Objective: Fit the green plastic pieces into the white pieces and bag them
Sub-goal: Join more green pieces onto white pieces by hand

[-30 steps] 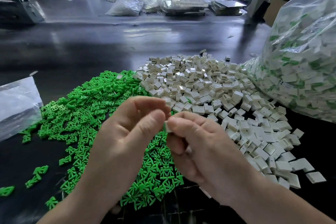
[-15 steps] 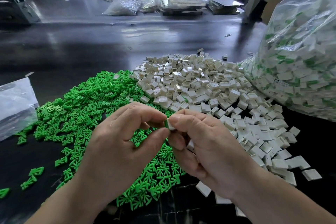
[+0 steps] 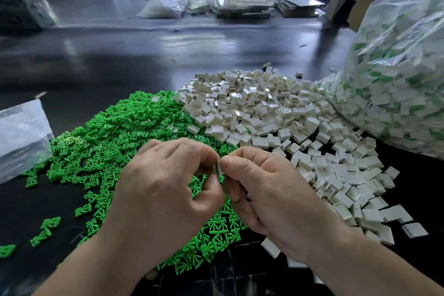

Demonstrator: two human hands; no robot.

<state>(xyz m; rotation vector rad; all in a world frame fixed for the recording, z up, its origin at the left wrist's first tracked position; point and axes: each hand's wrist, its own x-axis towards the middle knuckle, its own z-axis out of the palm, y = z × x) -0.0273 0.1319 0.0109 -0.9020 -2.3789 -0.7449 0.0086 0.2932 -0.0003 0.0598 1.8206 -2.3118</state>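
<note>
Over the near side of the green heap (image 3: 120, 137), the left hand (image 3: 165, 190) has drawn in fingers that were stretched out a second ago. It pinches a green piece (image 3: 217, 168), now showing as a thin sliver, against the white piece (image 3: 221, 170) clamped in the right hand (image 3: 271, 190). The insert is probably being seated; its depth is hidden. The white heap (image 3: 264, 108) lies right of the green heap and the filled bag (image 3: 396, 84) farther right, so bagging should follow
</note>
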